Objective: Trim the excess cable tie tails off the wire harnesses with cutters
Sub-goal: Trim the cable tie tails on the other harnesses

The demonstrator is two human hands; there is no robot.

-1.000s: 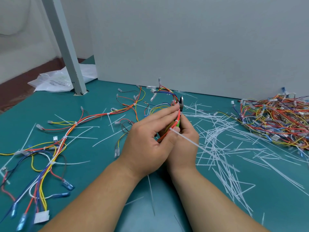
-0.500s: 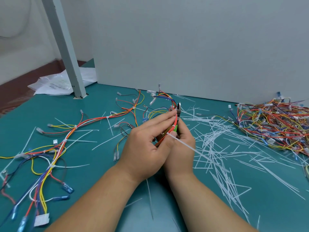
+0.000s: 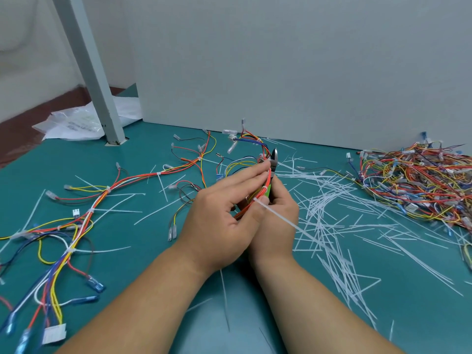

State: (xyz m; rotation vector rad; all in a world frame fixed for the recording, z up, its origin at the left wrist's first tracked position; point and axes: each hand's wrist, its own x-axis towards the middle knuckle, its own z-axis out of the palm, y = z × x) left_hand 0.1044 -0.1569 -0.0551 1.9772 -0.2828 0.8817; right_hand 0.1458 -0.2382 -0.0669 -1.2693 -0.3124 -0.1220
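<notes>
Thumb and fingers of the left hand (image 3: 219, 218) pinch a wire harness (image 3: 268, 178) of red and orange wires at the middle of the frame, with the fingers laid long and nearly straight along the bundle and the thumb pressed against it from below. A white cable tie tail (image 3: 279, 217) sticks out from the bundle just by the thumb and slants toward the lower right, across the right hand (image 3: 279, 223). That hand sits just behind and touching the left one, curled round the green handles of the cutters (image 3: 274, 159). Their dark metal head pokes up past the left fingertips, close beside the wires, but whether the blades are apart cannot be told. Both hands are held above a teal table (image 3: 63, 159). To the right of the hands lies a wide scatter of cut tails (image 3: 332, 226), and beyond it, at the right edge, a heap of harnesses (image 3: 421, 180). Another long harness (image 3: 84, 213), its ties untrimmed, sprawls across the left side. At the upper left a grey post (image 3: 89, 67) stands on the table beside a plastic bag (image 3: 76, 123), and a grey wall panel (image 3: 281, 60) fills the back.
</notes>
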